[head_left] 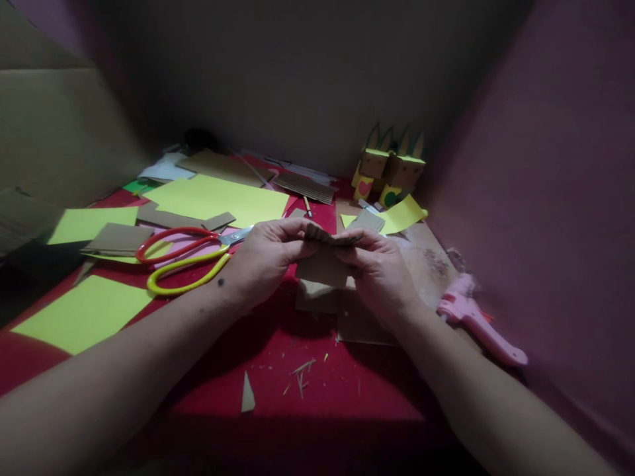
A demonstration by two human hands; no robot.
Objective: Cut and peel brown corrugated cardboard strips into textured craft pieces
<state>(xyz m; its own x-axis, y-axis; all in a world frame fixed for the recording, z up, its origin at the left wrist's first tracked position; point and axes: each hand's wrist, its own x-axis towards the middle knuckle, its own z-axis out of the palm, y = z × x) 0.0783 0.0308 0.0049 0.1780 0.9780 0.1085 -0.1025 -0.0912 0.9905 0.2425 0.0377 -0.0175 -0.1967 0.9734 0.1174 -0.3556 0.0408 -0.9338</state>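
Note:
Between my two hands is a small brown cardboard piece (322,266), its upper edge bent or folded with ridges showing. My left hand (270,254) pinches its left side between thumb and fingers. On the opposite side, my right hand (380,268) grips it the same way. More flat cardboard pieces (364,320) lie on the red table (278,357) below the held one. Scissors (186,281) with one red and one yellow handle rest just left of my left hand, their blade tips hidden behind it.
Yellow paper sheets (84,314) and cardboard scraps cover the left side. A pink glue gun (481,320) lies at the right. Two cardboard figures with pointed ears (374,165) stand at the back right. A pencil (307,206) and small offcuts (248,395) are on the table.

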